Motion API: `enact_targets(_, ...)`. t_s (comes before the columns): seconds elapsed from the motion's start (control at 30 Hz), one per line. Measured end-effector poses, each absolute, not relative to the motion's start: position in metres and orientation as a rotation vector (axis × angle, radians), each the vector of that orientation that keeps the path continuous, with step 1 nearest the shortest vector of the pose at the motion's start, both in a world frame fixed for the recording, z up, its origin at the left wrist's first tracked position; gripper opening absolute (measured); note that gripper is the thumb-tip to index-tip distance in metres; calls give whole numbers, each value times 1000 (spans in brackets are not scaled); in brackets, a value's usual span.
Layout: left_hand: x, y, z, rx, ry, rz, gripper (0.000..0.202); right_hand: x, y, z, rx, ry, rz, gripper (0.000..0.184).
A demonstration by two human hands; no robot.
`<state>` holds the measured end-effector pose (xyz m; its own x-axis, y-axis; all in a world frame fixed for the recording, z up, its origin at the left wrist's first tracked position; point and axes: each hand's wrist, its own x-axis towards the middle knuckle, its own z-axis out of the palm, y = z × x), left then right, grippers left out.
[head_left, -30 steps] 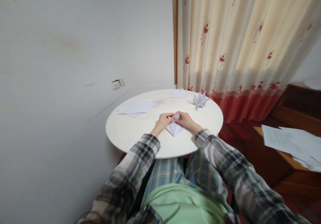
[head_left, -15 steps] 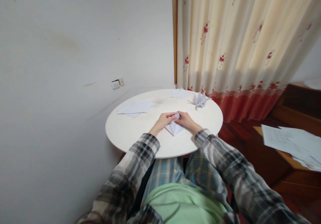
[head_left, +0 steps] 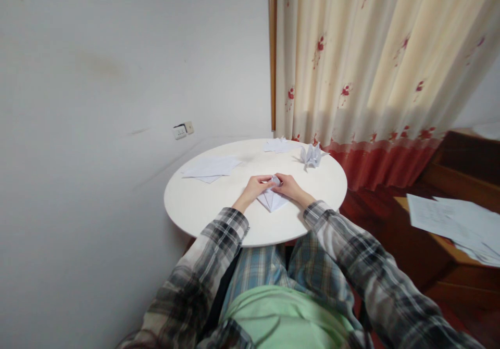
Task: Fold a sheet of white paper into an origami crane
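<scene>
A folded white paper piece [head_left: 271,200] lies near the middle of the round white table [head_left: 195,208], its point aimed toward me. My left hand [head_left: 255,187] pinches its upper left edge with closed fingers. My right hand [head_left: 288,185] pinches the top of the same piece from the right, and the fingertips of both hands meet there. Plaid sleeves cover both forearms.
Flat white sheets [head_left: 212,167] lie at the table's left rear. A smaller sheet [head_left: 278,145] and a finished folded paper figure [head_left: 311,155] sit at the far edge by the flowered curtain [head_left: 375,62]. A wooden bench with loose papers [head_left: 453,221] stands to the right. A wall stands on the left.
</scene>
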<state>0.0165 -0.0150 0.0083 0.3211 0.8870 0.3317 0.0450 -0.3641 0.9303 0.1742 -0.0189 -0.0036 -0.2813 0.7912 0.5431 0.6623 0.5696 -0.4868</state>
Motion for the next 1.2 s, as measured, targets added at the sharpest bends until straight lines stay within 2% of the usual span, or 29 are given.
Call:
enact_targets(0.3,21,-22,9,2257,1084,1303,27,171,-17,-7,-1187,-2051,91,34)
enact_targets(0.47,24,-33,15,2454,1240,1329,28,167,-20,-6,-1167,-2083,53,41)
enact_targets(0.73,24,-33,14,2560,1272,1278,29,167,-21,-4,-1133,-2083,96,40)
enact_targets(1.0,23,-25,11,2326,1044,1376,29,170,-19,-4,-1182,-2009,180,28)
enact_targets(1.2,23,-10,4,1786,825,1246,29,172,-18,-5,-1205,-1962,301,35)
